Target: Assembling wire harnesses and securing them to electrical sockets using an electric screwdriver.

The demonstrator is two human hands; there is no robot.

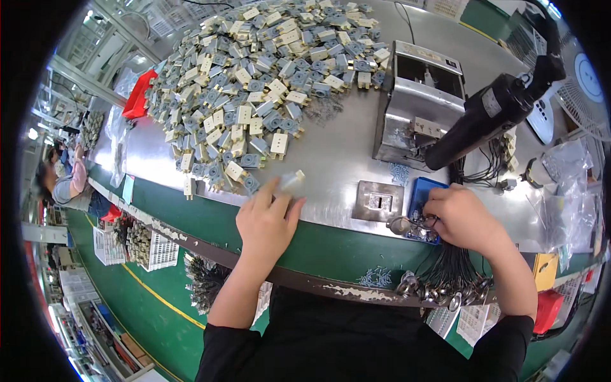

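My left hand [266, 219] is over the bench's front edge, its thumb and fingers apart. Just past its fingertips is a motion-smeared cream-and-grey plug-like block [291, 182], seemingly out of the fingers' hold. Beyond it spreads a large heap of similar blocks [245, 114]. My right hand [463, 218] bends over a blue tray [420, 193], fingers pinched on a black wire [420, 224]. A round metal piece [400, 225] hangs at this wire's left end. Left of the tray lies a square metal fixture plate [378, 200] with a slot. The right fingertips are partly hidden.
A metal machine [417, 105] and a thick black cylinder on an arm [487, 118] stand behind the tray. Small screws [400, 173] lie near the machine, more [375, 277] at the front edge. Wired round metal parts [445, 286] hang by my right forearm. A red bin [139, 95] stands left.
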